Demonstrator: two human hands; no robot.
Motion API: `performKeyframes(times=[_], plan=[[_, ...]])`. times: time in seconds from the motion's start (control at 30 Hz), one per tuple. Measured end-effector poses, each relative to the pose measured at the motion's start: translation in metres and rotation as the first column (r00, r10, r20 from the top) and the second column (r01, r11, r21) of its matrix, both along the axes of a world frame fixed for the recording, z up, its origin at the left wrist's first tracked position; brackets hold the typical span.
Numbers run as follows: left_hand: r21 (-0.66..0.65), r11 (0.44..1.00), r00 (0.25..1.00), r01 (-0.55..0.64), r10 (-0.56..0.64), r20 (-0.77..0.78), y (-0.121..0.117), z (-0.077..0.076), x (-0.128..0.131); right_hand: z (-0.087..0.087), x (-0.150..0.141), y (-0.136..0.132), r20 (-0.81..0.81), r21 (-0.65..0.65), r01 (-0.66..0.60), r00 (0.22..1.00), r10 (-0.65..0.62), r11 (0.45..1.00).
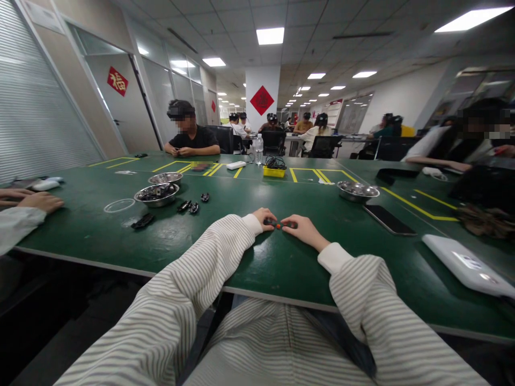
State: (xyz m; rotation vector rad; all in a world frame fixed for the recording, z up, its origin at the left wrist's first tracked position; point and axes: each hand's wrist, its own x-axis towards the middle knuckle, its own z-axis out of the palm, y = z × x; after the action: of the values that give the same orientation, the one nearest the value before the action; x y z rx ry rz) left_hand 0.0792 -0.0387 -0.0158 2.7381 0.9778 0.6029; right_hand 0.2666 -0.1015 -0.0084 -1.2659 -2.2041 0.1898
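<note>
Close together above the green table [225, 257], my left hand [263, 219] and my right hand [300, 228] face each other with curled fingers. Between them is a small dark part with an orange-red piece [278, 226] in its middle. My left fingers close on its left end, my right thumb and fingers on its right end. The fingers hide much of it, and I cannot tell whether it is one piece or two. Left of my hands lie several loose black plastic parts [193, 207], and another black part [142, 221] sits nearer the table edge.
Two metal bowls stand at left, the nearer bowl [156, 202] heaped with dark parts. At right are another metal bowl [358, 197], a phone [389, 220] and a white device [469, 262]. A yellow tray [274, 172] and a bottle [259, 150] stand farther back. A co-worker's hands [40, 202] rest at far left.
</note>
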Motion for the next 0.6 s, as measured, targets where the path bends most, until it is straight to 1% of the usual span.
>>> performKeyframes(times=[0.07, 0.17, 0.27, 0.37, 0.47, 0.6], plan=[[-0.038, 0.998, 0.998, -0.057, 0.057, 0.013, -0.002, 0.001, -0.002, 0.001, -0.002, 0.0, 0.005, 0.003, -0.023, 1.0, 0.023, 1.0], [-0.134, 0.988, 0.995, -0.081, 0.087, 0.04, -0.005, 0.001, -0.003, 0.001, -0.005, 0.0, 0.024, 0.007, -0.066, 0.998, 0.066, 0.998], [-0.197, 0.98, 0.994, -0.037, 0.057, 0.094, -0.009, 0.0, -0.002, 0.001, -0.007, 0.0, 0.035, 0.005, -0.08, 0.996, 0.08, 0.997], [-0.237, 0.972, 0.992, 0.009, 0.022, 0.128, -0.012, 0.001, 0.0, 0.001, -0.006, 0.0, 0.022, 0.009, -0.06, 0.998, 0.059, 0.998], [-0.227, 0.974, 0.993, -0.015, 0.042, 0.113, -0.013, 0.003, 0.001, 0.001, -0.005, -0.001, 0.003, 0.003, -0.044, 0.999, 0.044, 0.999], [-0.129, 0.989, 0.994, -0.067, 0.078, 0.083, -0.011, 0.001, 0.002, 0.002, -0.006, -0.002, -0.029, -0.026, -0.015, 0.999, 0.014, 1.0]])
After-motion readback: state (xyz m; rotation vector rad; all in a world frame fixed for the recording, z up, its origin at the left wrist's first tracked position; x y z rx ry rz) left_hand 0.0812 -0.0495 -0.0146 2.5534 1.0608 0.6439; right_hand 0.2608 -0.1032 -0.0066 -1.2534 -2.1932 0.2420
